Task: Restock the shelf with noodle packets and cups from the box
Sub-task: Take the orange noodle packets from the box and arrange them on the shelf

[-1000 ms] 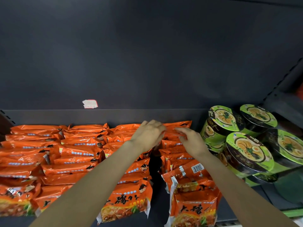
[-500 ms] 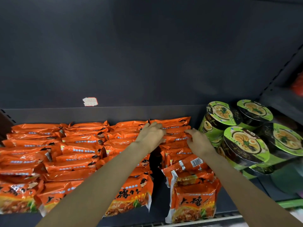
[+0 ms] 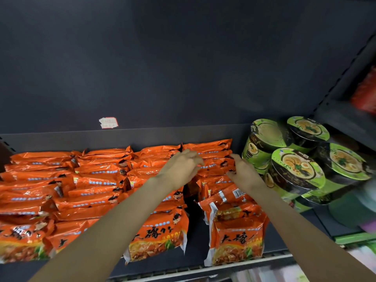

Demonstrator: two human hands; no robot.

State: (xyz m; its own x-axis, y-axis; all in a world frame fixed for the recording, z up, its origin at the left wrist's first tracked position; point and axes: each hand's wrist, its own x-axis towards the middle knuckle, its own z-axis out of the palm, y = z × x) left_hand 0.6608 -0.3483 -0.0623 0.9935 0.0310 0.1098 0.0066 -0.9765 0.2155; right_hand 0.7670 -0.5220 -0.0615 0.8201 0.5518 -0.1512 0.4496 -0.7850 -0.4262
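At the near edge runs the pale metal front rail (image 3: 240,261) of the dark grey shelf (image 3: 195,237). Just behind the rail stand two glossy orange plastic noodle packets with black lettering and a noodle photo: the near left-hand packet (image 3: 156,239) and the near right-hand packet (image 3: 237,243), with a dark gap of bare shelf between them. Behind each of them a row of the same orange packets runs to the far back panel, and further rows of orange packets (image 3: 61,186) fill the shelf to the left, overlapping like tiles.

Two bare forearms reach in from the near edge over these rows. The left hand (image 3: 181,167) hangs over the far middle of the packets, its fingers curled loosely downward with the tips near the far right-hand row (image 3: 211,157); whether they pinch a packet cannot be told. The right hand (image 3: 243,171) lies on the right side of that same row, fingers bent and pressed against the packet edges, thumb pointing away.

Right of the packets, round noodle cups with green and black sides and green lids (image 3: 297,171) stand stacked and tilted, touching one another.

Farthest back, on the dark back panel, sticks a small torn white and red label (image 3: 108,122).
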